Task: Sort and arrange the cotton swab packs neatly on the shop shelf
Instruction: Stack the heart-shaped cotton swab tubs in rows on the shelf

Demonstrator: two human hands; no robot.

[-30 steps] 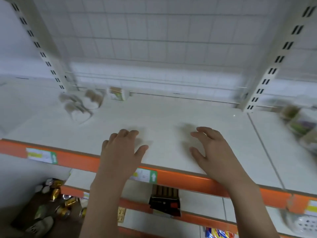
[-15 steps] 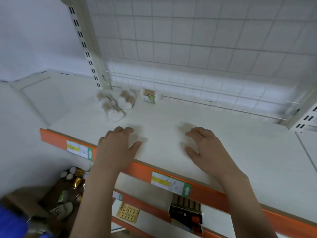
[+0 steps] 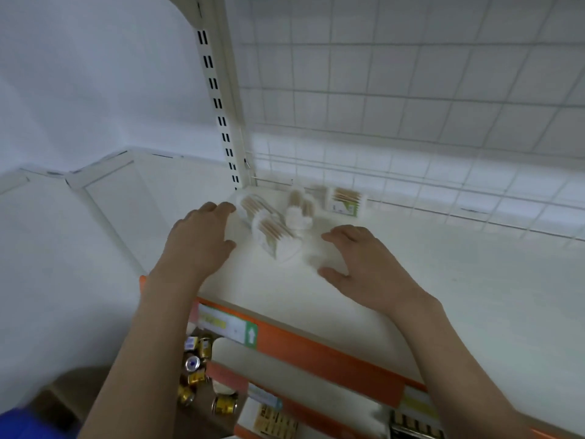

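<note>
Cotton swab packs (image 3: pixel 274 236) clustered on the white shelf (image 3: pixel 427 280) between and just beyond the fingertips of the left hand (image 3: pixel 199 239) and right hand (image 3: pixel 364 264), both loosely spread, gripping nothing; one further pack (image 3: pixel 345 201) lying beyond the right fingers.

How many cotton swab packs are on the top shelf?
4: far-left pack, front pack, middle pack, rear-right pack by the wire rail. Blur may hide more.
</note>
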